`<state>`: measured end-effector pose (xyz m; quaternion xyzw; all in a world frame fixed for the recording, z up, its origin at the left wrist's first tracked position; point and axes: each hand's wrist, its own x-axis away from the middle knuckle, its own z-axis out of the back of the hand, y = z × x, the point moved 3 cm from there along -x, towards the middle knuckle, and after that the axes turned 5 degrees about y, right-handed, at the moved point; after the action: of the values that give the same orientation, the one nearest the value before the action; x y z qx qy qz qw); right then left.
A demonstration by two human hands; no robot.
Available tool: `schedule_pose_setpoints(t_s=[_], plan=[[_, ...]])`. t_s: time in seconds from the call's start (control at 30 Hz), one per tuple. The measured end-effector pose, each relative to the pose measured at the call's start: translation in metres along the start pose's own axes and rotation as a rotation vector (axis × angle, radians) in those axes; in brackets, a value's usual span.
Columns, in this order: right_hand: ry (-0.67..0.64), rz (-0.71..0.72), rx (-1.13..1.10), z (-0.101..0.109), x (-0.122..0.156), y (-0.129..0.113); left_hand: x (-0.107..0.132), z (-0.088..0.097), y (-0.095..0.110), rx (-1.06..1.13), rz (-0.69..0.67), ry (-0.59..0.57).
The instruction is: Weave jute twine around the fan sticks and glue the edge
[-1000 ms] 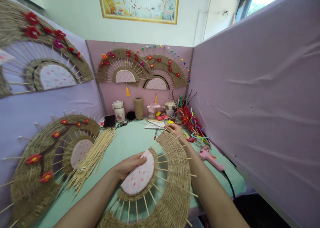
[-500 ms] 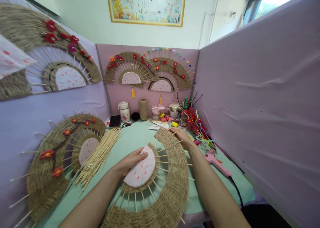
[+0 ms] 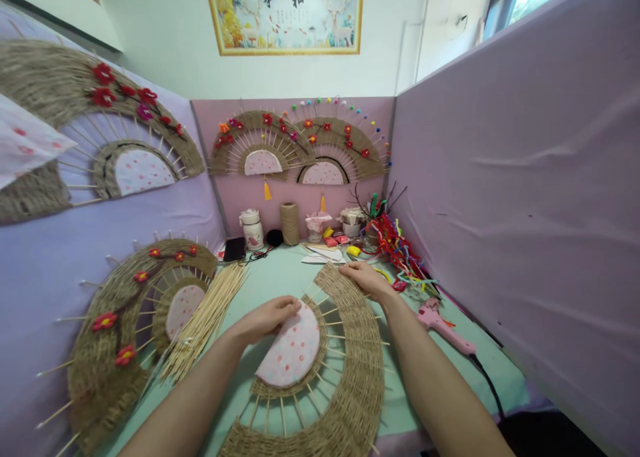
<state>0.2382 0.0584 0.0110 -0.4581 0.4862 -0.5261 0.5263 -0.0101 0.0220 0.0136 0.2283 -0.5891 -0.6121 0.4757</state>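
Observation:
A woven jute fan (image 3: 358,370) with thin wooden ribs lies flat on the green table (image 3: 270,280) in front of me. Its middle is a pink spotted fabric half-circle (image 3: 293,351). My left hand (image 3: 267,317) rests on the top left edge of that fabric, fingers curled over it. Further back, my right hand (image 3: 367,280) pinches the far outer rim of the woven band, thumb and fingers closed on it.
A bundle of bamboo sticks (image 3: 207,320) lies at the left, beside a finished fan with red flowers (image 3: 123,330). More fans hang on the purple partitions. A pink glue gun (image 3: 443,327), pipe cleaners (image 3: 397,250), a twine spool (image 3: 289,223) and jars stand at the back and right.
The view has shifted slightly, so the fan sits a little further right and lower. My right hand has slid along the far rim; my left hand stays on the fabric edge.

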Motion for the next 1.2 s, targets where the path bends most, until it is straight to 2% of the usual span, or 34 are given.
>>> schedule_pose_setpoints(t_s=[0.1,0.2,0.3,0.4,0.73,1.03,1.2], plan=[[-0.017,0.018,0.009,-0.003,0.004,-0.006,-0.023,0.011,0.031,-0.045,-0.072,0.139],[-0.028,0.065,0.017,-0.006,0.006,-0.009,-0.052,0.006,0.056,0.013,-0.105,0.241],[-0.015,0.110,0.022,-0.008,0.004,-0.008,-0.076,-0.011,0.066,0.035,-0.117,0.239],[-0.001,0.142,0.036,-0.008,0.002,-0.005,-0.089,-0.023,0.064,0.048,-0.133,0.231],[-0.008,0.163,0.036,-0.008,0.001,-0.007,-0.089,-0.030,0.063,0.121,-0.165,0.228],[-0.039,0.151,0.018,-0.009,0.001,-0.006,-0.095,-0.029,0.060,0.129,-0.186,0.290],[-0.044,0.147,0.000,-0.010,-0.001,-0.003,-0.082,-0.022,0.060,0.162,-0.162,0.224]])
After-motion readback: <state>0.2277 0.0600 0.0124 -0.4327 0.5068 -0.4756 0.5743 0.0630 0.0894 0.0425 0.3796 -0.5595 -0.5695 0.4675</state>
